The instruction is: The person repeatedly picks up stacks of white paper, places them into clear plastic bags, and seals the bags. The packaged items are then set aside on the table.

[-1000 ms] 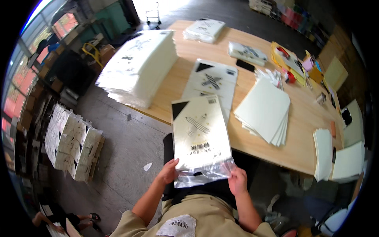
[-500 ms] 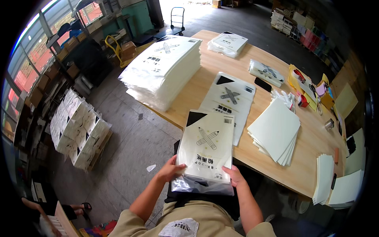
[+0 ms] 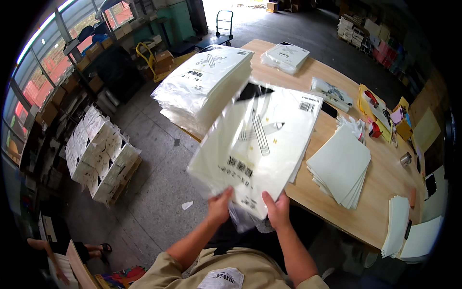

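Note:
Between both hands I hold a packet of drawing paper in a clear plastic sleeve, raised and tilted over the table's near edge. Its cover is off-white, with crossed pencils, dark lettering and a black corner. My left hand grips its lower left, thumb on top. At the lower right my right hand pinches the edge, thumb on the cover. Loose clear plastic hangs below, between the hands. A tall stack of similar packets stands just beyond, to the left. The packet hides much of the table's middle.
On the wooden table lie fanned white sheets, a black phone, white gloves, a smaller packet pile and tape rolls. Bundles on a pallet stand left. Another person's arm shows lower left.
Both hands have lifted the packet up and away from my lap, and it is now tilted, its top leaning right. The view has shifted slightly.

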`<act>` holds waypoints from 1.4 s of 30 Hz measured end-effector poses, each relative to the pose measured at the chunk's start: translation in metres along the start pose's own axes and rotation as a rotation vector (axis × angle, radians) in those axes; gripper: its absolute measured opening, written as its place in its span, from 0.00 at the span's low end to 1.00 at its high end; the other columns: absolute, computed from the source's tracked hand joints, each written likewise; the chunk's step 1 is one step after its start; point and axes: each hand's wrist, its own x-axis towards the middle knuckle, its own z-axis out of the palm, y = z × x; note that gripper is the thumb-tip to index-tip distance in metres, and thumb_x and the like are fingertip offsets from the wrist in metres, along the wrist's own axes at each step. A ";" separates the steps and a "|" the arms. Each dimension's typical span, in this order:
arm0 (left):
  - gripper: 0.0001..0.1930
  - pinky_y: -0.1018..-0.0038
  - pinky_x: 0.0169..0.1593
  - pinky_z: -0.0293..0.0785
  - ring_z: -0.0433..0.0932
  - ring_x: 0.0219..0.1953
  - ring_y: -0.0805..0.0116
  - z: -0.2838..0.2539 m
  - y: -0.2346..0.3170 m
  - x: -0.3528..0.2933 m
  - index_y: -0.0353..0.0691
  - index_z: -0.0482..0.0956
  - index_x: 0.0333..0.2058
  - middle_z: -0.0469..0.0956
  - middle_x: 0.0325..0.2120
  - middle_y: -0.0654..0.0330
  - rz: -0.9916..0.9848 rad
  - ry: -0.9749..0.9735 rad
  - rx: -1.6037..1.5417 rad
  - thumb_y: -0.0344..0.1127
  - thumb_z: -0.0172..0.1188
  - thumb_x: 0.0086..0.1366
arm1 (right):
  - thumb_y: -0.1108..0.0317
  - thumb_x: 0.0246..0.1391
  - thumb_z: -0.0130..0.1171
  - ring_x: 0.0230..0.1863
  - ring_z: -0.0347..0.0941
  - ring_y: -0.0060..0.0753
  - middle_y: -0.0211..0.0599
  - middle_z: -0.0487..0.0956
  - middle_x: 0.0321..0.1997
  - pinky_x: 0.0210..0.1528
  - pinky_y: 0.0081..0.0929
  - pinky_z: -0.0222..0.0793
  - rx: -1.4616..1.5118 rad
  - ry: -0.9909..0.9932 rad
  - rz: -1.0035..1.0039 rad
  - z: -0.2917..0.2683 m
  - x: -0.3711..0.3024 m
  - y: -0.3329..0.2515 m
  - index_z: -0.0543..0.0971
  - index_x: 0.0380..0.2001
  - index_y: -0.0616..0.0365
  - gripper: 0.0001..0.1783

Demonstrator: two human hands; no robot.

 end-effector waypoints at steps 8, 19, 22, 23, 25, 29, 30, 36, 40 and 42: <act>0.20 0.73 0.36 0.82 0.81 0.35 0.67 0.026 0.168 0.168 0.29 0.72 0.49 0.78 0.39 0.56 0.589 -0.609 -0.270 0.31 0.64 0.61 | 0.59 0.69 0.51 0.39 0.82 0.42 0.54 0.80 0.46 0.38 0.34 0.83 0.140 -0.126 0.041 -0.024 0.029 -0.051 0.48 0.73 0.52 0.37; 0.19 0.59 0.41 0.82 0.82 0.36 0.54 0.011 0.248 0.380 0.28 0.74 0.48 0.79 0.39 0.51 0.349 -0.295 0.335 0.24 0.48 0.58 | 0.64 0.68 0.52 0.34 0.82 0.35 0.50 0.82 0.42 0.34 0.28 0.80 0.099 0.298 0.372 -0.122 -0.092 0.057 0.65 0.63 0.62 0.24; 0.15 0.55 0.34 0.80 0.80 0.30 0.54 -0.001 0.239 0.394 0.28 0.76 0.44 0.78 0.33 0.53 0.160 -0.219 0.204 0.26 0.50 0.60 | 0.65 0.68 0.52 0.33 0.81 0.34 0.48 0.82 0.39 0.33 0.27 0.80 0.095 0.421 0.350 -0.149 -0.111 0.063 0.68 0.59 0.63 0.20; 0.13 0.57 0.32 0.79 0.79 0.29 0.57 0.019 0.204 0.424 0.29 0.77 0.43 0.78 0.32 0.55 0.151 -0.163 0.279 0.29 0.52 0.61 | 0.64 0.68 0.52 0.33 0.81 0.33 0.47 0.82 0.39 0.33 0.27 0.79 0.056 0.514 0.347 -0.164 -0.124 0.062 0.70 0.57 0.62 0.19; 0.15 0.58 0.35 0.80 0.79 0.30 0.59 -0.042 0.239 0.462 0.34 0.78 0.44 0.78 0.33 0.56 0.288 -0.356 0.300 0.36 0.58 0.61 | 0.64 0.68 0.51 0.33 0.81 0.32 0.46 0.82 0.39 0.33 0.26 0.79 0.092 0.499 0.364 -0.170 -0.128 0.072 0.71 0.55 0.61 0.17; 0.21 0.62 0.45 0.80 0.81 0.41 0.59 -0.030 0.237 0.469 0.35 0.77 0.51 0.80 0.38 0.55 0.081 -0.159 0.402 0.45 0.57 0.66 | 0.65 0.67 0.53 0.35 0.80 0.30 0.43 0.83 0.39 0.35 0.26 0.78 0.019 0.529 0.426 -0.190 -0.133 0.066 0.74 0.52 0.60 0.15; 0.25 0.65 0.42 0.79 0.80 0.37 0.60 -0.061 0.277 0.466 0.32 0.77 0.50 0.79 0.43 0.52 0.137 -0.075 0.371 0.47 0.64 0.62 | 0.65 0.67 0.53 0.35 0.80 0.30 0.42 0.82 0.39 0.35 0.26 0.77 -0.008 0.480 0.386 -0.191 -0.123 0.071 0.75 0.51 0.60 0.14; 0.29 0.55 0.60 0.67 0.72 0.56 0.46 0.054 0.228 0.259 0.33 0.71 0.58 0.72 0.57 0.46 1.827 0.348 1.125 0.43 0.66 0.63 | 0.67 0.65 0.56 0.38 0.79 0.24 0.38 0.83 0.39 0.41 0.22 0.74 -0.335 0.631 0.093 -0.228 -0.096 0.079 0.78 0.46 0.64 0.12; 0.28 0.56 0.68 0.59 0.64 0.66 0.51 0.080 0.056 0.164 0.41 0.73 0.60 0.68 0.63 0.50 1.126 -0.604 1.299 0.37 0.67 0.61 | 0.64 0.57 0.63 0.52 0.77 0.52 0.51 0.81 0.50 0.56 0.39 0.72 -0.903 0.485 -0.059 -0.181 -0.055 0.082 0.79 0.47 0.64 0.18; 0.30 0.53 0.72 0.49 0.53 0.72 0.45 0.103 -0.017 0.139 0.43 0.67 0.65 0.58 0.69 0.50 0.989 -0.828 1.380 0.46 0.60 0.67 | 0.62 0.56 0.64 0.64 0.69 0.50 0.49 0.77 0.58 0.66 0.40 0.63 -1.094 0.239 -0.255 -0.154 -0.026 0.080 0.77 0.53 0.65 0.24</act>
